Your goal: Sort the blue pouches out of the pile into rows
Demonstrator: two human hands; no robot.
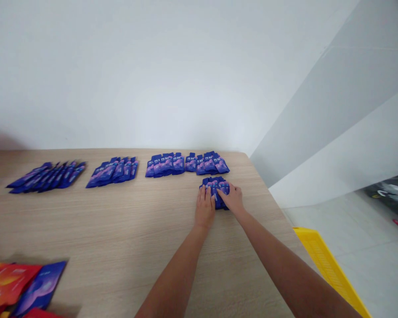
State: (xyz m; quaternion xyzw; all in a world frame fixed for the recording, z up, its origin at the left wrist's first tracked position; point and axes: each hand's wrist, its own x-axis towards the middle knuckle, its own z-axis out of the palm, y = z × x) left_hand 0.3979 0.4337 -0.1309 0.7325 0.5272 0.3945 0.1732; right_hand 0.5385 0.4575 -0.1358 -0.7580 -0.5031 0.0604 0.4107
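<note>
Several blue-purple pouches point(215, 196) lie overlapped in a cluster near the right end of the wooden table. My left hand point(204, 207) rests on their left side, its fingers stretched forward and lying flat. At the cluster's right side, my right hand point(232, 198) has its thumb over the pouches and its fingers curled round their edge. Just beyond, touching the back of the table area, is a fanned group of like pouches point(212, 163). Parts of the cluster are hidden under both hands.
Along the back of the table point(135, 229) lie more pouch groups: a middle one point(165, 164), one to its left point(114, 171) and a far-left one point(48, 177). Red-orange pouches point(11, 280) are heaped at the near left. A yellow crate point(328, 265) stands beyond the right edge.
</note>
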